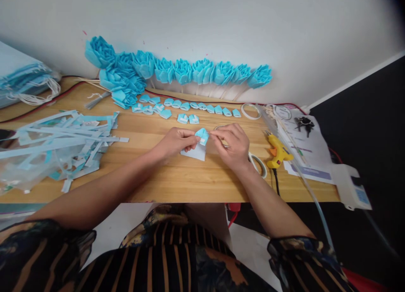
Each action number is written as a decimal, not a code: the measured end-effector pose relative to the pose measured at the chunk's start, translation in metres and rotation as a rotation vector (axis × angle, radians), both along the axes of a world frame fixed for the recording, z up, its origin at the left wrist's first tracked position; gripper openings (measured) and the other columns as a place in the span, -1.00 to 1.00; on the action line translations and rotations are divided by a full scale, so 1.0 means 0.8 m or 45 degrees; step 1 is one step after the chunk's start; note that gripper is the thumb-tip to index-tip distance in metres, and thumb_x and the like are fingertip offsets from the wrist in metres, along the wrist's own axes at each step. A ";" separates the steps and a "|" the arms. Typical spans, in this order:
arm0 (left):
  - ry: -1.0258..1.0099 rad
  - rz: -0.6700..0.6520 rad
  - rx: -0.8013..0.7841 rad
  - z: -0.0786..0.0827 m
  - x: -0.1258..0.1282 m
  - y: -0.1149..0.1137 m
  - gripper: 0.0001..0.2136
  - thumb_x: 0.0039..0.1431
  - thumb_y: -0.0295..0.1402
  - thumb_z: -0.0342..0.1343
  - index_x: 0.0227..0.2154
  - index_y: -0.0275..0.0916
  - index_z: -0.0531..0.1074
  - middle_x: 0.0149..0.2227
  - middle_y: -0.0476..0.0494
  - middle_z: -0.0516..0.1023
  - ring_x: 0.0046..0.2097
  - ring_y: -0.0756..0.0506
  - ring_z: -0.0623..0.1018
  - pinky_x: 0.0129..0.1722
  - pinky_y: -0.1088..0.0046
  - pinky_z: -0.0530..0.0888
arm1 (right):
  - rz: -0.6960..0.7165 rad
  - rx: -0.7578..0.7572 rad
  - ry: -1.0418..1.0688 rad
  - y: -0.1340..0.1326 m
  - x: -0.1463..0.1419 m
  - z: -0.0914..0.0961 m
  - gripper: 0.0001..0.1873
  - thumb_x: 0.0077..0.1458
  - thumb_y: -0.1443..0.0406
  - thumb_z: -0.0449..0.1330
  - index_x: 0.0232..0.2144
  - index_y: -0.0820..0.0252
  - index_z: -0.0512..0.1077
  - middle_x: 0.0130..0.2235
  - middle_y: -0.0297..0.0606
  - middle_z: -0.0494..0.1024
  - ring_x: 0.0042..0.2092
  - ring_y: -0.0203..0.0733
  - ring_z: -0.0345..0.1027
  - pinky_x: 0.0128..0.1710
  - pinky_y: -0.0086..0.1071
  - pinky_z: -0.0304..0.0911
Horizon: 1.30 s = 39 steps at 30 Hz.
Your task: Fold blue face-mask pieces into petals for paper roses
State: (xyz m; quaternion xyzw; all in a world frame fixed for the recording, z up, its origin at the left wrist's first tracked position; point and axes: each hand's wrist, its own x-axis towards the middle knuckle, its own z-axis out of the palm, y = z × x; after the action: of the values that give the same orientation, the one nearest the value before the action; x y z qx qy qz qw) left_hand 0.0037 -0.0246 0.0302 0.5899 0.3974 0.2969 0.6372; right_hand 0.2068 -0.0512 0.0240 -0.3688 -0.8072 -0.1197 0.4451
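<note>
My left hand (180, 141) pinches a folded blue petal (202, 135) by its left side, with a short white strip of tape across its lower part. Close to the petal's right edge is my right hand (232, 144), its thumb and forefinger pressed together; whatever they hold is too small to make out. Below the petal a pale blue square (195, 153) lies on the wooden table (177, 182). Several finished folded petals (193, 119) rest in rows just beyond my hands. Rolls of tape (259, 165) lie beside and partly behind my right hand.
Blue flowers on sticks (183, 70) line the wall. Offcut strips (63, 140) and clear plastic heap up at left, near a stack of blue masks (28, 79). On the right are a yellow glue gun (277, 152) with its cord, papers (313, 144), keys (304, 124) and another tape roll (251, 111).
</note>
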 end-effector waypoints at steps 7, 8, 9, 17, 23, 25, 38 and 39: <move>0.025 -0.001 0.001 0.001 0.000 -0.001 -0.74 0.08 -0.29 0.15 -0.64 -0.29 0.39 -0.64 0.03 0.33 -0.54 0.09 0.30 -0.51 0.55 0.22 | -0.057 -0.050 -0.023 0.000 0.000 -0.001 -0.86 0.19 0.39 0.19 -0.28 0.06 0.52 -0.35 -0.29 0.57 -0.30 -0.17 0.41 -0.30 -0.24 0.29; 0.024 -0.003 0.001 0.001 0.000 -0.001 -0.74 0.08 -0.29 0.15 -0.64 -0.29 0.38 -0.64 0.03 0.33 -0.54 0.09 0.30 -0.51 0.55 0.22 | -0.056 -0.028 -0.044 0.000 0.000 -0.002 -0.86 0.18 0.40 0.20 -0.27 0.06 0.52 -0.35 -0.29 0.57 -0.31 -0.18 0.40 -0.30 -0.25 0.29; 0.025 -0.005 0.001 0.001 0.000 -0.001 -0.74 0.08 -0.29 0.15 -0.65 -0.29 0.38 -0.64 0.03 0.33 -0.54 0.09 0.30 -0.51 0.55 0.22 | -0.051 -0.005 -0.062 0.001 0.000 -0.002 -0.86 0.18 0.41 0.21 -0.26 0.07 0.52 -0.35 -0.29 0.57 -0.31 -0.18 0.40 -0.31 -0.26 0.30; 0.007 -0.011 0.016 -0.002 0.000 0.000 -0.73 0.09 -0.26 0.16 -0.63 -0.30 0.39 -0.62 0.03 0.34 -0.53 0.09 0.30 -0.50 0.55 0.21 | -0.005 -0.015 -0.122 0.000 0.001 -0.005 -0.83 0.17 0.43 0.21 -0.22 0.10 0.53 -0.33 -0.26 0.57 -0.27 -0.18 0.39 -0.28 -0.28 0.31; -0.041 -0.010 0.014 -0.004 0.000 0.000 -0.71 0.07 -0.22 0.19 -0.65 -0.28 0.37 -0.63 0.03 0.32 -0.53 0.08 0.28 -0.51 0.53 0.20 | -0.007 -0.107 -0.135 0.000 0.001 -0.007 -0.81 0.18 0.41 0.19 -0.20 0.08 0.55 -0.31 -0.26 0.58 -0.25 -0.17 0.40 -0.26 -0.26 0.31; -0.068 -0.009 0.000 -0.005 0.001 -0.001 -0.69 0.05 -0.21 0.20 -0.66 -0.28 0.35 -0.64 0.03 0.31 -0.54 0.08 0.27 -0.51 0.52 0.19 | 0.025 -0.106 -0.136 0.001 0.002 -0.007 -0.80 0.17 0.42 0.19 -0.18 0.10 0.55 -0.29 -0.25 0.59 -0.25 -0.16 0.40 -0.26 -0.26 0.31; -0.066 0.050 0.023 -0.002 -0.001 0.001 -0.71 0.07 -0.22 0.19 -0.64 -0.28 0.37 -0.62 0.02 0.33 -0.53 0.09 0.29 -0.51 0.54 0.22 | 0.059 -0.514 0.313 -0.001 0.001 -0.003 -0.62 0.23 0.35 0.08 0.06 0.03 0.46 -0.19 -0.24 0.56 -0.19 -0.18 0.42 -0.21 -0.24 0.37; -0.045 0.052 0.040 0.000 0.000 0.001 -0.71 0.07 -0.23 0.19 -0.63 -0.28 0.37 -0.62 0.02 0.34 -0.53 0.09 0.30 -0.51 0.55 0.23 | 0.067 -0.640 0.425 0.000 0.002 -0.004 -0.61 0.25 0.32 0.07 0.11 0.03 0.42 -0.18 -0.24 0.56 -0.21 -0.20 0.43 -0.23 -0.27 0.37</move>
State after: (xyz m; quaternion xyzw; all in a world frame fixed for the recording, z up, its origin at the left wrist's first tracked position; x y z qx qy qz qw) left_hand 0.0033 -0.0240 0.0303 0.5863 0.3933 0.3263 0.6286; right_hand 0.2081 -0.0510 0.0206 -0.4612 -0.7363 0.1578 0.4694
